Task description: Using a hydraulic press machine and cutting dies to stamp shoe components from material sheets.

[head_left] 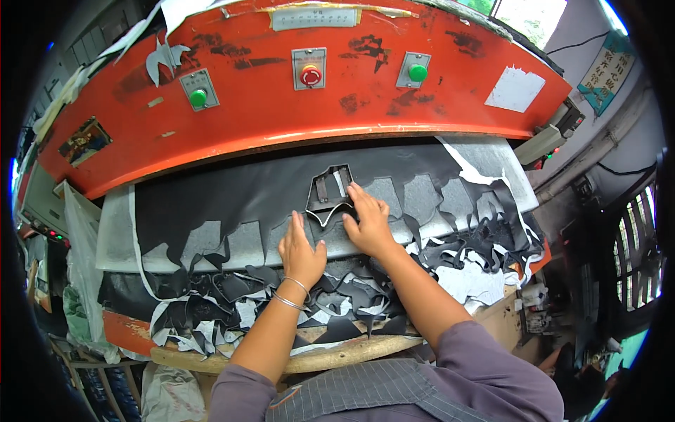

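A metal cutting die (325, 206), a thin-walled frame with inner bars and a pointed lower edge, stands on a dark sheet of material (253, 181). My right hand (370, 224) grips the die's right side, its fingers along the wall and its thumb near the lower edge. Close to the die's lower left corner, my left hand (302, 254) is open with straight fingers; whether its fingertips touch the metal I cannot tell. Cut-out gaps along the sheet's near edge show the pale grey cutting board (116, 232) underneath.
A red press beam (246, 119) spans the far side, carrying two green buttons (418, 72) and a red button (310, 75). Tangled black and white scraps (344, 299) pile up before the board, above a wooden edge (330, 357). Clear plastic sheeting (83, 246) hangs at left.
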A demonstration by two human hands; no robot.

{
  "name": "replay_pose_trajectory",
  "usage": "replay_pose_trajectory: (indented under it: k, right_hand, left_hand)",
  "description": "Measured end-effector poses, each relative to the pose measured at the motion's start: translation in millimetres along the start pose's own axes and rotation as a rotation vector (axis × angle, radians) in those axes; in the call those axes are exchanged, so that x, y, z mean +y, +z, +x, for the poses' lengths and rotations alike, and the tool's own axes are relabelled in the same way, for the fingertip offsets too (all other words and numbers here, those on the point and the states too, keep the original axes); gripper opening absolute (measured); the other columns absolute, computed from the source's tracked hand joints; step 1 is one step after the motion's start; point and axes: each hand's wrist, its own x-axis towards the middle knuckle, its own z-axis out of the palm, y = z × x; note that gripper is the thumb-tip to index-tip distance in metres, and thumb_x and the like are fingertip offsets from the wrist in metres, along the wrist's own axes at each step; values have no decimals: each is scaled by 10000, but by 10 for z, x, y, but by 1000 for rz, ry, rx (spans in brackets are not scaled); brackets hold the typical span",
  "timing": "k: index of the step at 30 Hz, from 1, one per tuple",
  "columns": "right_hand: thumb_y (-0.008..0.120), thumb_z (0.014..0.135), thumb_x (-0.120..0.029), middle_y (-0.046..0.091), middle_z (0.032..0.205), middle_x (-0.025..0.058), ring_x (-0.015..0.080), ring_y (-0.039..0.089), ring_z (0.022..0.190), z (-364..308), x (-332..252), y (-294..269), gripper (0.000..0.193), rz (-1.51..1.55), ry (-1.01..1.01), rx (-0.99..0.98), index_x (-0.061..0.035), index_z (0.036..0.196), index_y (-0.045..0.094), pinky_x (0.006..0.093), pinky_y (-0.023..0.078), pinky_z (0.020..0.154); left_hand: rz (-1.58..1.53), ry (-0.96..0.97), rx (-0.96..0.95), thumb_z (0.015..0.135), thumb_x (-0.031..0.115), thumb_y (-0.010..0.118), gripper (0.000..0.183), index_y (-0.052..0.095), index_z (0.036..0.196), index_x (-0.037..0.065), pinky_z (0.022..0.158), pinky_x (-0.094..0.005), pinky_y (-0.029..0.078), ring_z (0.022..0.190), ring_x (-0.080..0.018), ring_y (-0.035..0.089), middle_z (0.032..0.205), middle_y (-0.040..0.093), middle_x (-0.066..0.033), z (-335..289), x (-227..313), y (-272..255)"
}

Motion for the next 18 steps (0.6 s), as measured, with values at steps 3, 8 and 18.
replay_pose_trajectory:
  k: [3,8,18]
  right_hand:
    - [577,755,-177,390,1436,200,341,340,1335,-42,-67,130,705,-197,96,112,-3,1402,358,501,262,1016]
    - [563,709,-120,558,1264,205,315,436,1266,-84,53,118,731,-87,268,37,111,1365,337,490,258,1030]
    - [553,710,-122,564,1234,223,299,519,1170,28,165,73,698,-49,194,5,131,1335,371,471,287,1011]
  left_hand:
    - [40,18,-69,797,179,623,871,111,1455,-74,1070,-449,185,1394,-308,264,1444,406,-190,56,9,2]
    - [-3,-32,-102,794,177,619,866,116,1455,-71,1061,-436,176,1391,-292,271,1452,404,-176,117,25,-28]
    - [2,25,-184,780,153,612,856,128,1447,-76,1065,-424,170,1393,-287,275,1447,408,-186,287,8,-110]
